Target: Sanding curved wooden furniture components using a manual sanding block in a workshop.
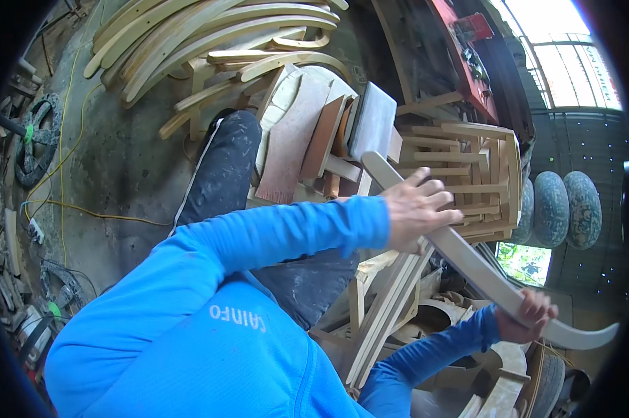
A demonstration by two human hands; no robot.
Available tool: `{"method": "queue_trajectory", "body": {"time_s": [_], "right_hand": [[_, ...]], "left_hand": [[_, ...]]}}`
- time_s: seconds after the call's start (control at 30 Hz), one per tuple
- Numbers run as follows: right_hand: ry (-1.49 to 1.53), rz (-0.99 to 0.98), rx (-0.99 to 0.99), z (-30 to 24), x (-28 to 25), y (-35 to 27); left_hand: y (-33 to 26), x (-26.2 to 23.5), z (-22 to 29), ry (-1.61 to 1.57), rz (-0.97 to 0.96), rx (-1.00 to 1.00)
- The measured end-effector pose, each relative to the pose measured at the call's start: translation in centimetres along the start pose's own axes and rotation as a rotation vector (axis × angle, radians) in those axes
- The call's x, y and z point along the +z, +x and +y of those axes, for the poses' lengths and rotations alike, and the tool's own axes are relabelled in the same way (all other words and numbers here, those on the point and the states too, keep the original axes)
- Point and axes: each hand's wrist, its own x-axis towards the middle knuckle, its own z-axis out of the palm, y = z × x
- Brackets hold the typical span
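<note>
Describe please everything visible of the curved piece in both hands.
The curved piece is pale and looks like smooth wood, a bar rounded at one end and hooked at the other. It slants down rightward in the picture, held by the left hand nearer the rounded end and the right hand near the hook.

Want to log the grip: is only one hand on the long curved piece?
No, the left hand and right hand are both on the long curved piece.

Curved wooden pieces [213,42] and a slatted frame [485,189] mark a woodworking workshop.
</note>
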Motion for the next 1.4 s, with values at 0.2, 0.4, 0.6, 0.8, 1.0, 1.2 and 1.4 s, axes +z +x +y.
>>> {"method": "queue_trajectory", "body": {"time_s": [0.2,0.4,0.6,0.8,1.0,1.2,1.4], "right_hand": [[-0.24,-0.143,0.045,7.2,7.4,4.9],[-0.364,-0.164,0.112,9.3,9.1,7.3],[-0.342,-0.236,0.095,11.3,9.3,5.4],[-0.396,-0.167,-0.043,13.4,4.7,-4.4],[-0.556,-0.077,0.011,18.9,3.1,-15.3],[-0.744,0.006,0.06,15.1,2.7,-18.5],[-0.841,-0.001,0.145,6.5,5.0,-7.4]], "left_hand": [[3.6,3.8,-6.5,-0.188,-0.018,-0.223],[3.7,3.9,-8.3,-0.228,0.196,-0.26],[3.7,3.9,-12.1,-0.17,0.219,-0.184],[2.4,3.4,-16.4,-0.054,0.042,-0.052],[0.7,5.0,-21.4,0.093,0.052,0.118],[-0.5,5.1,-18.2,0.091,-0.071,0.083],[0.5,3.2,-10.5,-0.006,-0.051,-0.121]]}}
